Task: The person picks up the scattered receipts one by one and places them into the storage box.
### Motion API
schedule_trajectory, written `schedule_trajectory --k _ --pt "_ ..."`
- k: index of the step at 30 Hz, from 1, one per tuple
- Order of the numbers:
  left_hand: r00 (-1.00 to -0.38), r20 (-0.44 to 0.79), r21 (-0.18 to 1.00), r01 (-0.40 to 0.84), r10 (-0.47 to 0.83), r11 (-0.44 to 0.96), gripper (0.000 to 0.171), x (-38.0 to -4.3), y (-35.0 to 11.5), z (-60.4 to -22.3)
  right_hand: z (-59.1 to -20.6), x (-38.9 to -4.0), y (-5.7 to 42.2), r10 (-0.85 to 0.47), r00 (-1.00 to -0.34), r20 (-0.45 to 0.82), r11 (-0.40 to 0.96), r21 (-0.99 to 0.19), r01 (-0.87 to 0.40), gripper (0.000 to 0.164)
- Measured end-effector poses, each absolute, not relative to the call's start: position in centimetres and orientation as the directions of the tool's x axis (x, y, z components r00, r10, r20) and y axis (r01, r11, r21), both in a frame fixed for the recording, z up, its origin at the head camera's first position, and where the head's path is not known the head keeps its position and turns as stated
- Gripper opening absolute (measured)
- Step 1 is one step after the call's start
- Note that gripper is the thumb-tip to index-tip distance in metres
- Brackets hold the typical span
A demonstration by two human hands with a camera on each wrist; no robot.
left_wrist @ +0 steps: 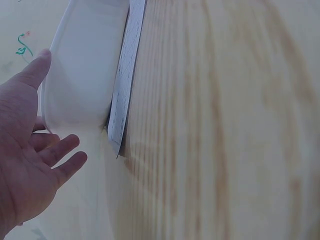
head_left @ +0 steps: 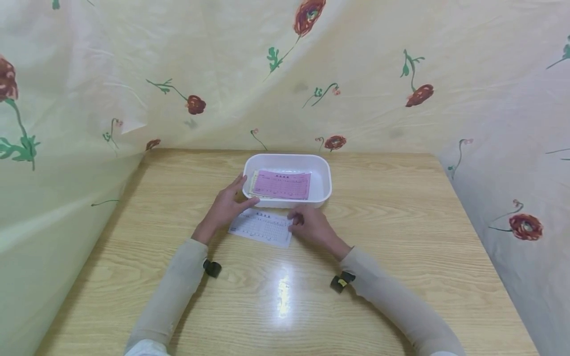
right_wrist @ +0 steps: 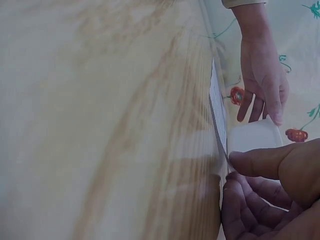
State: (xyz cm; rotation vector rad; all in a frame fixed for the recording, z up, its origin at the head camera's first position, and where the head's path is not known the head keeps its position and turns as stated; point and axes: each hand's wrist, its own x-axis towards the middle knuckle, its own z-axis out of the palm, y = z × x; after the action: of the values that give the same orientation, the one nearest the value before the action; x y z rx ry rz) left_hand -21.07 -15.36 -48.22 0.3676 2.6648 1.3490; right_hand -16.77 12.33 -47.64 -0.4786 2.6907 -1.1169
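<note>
A white plastic tub point(head_left: 324, 180) stands on the table, holding a pink printed slip point(head_left: 285, 185) that lies over pale yellow ones. At the tub's left end is my left hand point(head_left: 226, 203), fingers spread and its thumb at the front rim; the left wrist view shows the same hand point(left_wrist: 25, 145) against the tub's side point(left_wrist: 82, 75). Just in front of the tub lies a white printed paper slip point(head_left: 262, 228). Its right edge is pinched between the thumb and fingers of my right hand point(head_left: 313, 226), which the right wrist view shows closely point(right_wrist: 275, 195).
The tub and slip rest on a light wood-grain table point(head_left: 392, 237). A cream curtain point(head_left: 222, 74) printed with red flowers hangs behind the table and along both sides. Dark straps with small devices point(head_left: 342, 282) sit on both wrists.
</note>
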Motion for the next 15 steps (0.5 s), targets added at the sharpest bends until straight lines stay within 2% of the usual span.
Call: schedule_trajectory --k 10,15 --pt "-0.962 0.000 0.803 0.163 0.273 0.573 0.098 -21.05 -15.21 -48.06 -47.56 -16.62 12.92 -0.359 -0.933 -0.027 0.615 -0.759 -0.215 0.025" --pt "-0.964 -0.007 0.799 0.154 0.264 0.582 0.098 -21.02 -15.19 -47.99 -47.15 -16.59 13.22 -0.374 -0.927 0.015 0.595 -0.763 -0.252 0.021"
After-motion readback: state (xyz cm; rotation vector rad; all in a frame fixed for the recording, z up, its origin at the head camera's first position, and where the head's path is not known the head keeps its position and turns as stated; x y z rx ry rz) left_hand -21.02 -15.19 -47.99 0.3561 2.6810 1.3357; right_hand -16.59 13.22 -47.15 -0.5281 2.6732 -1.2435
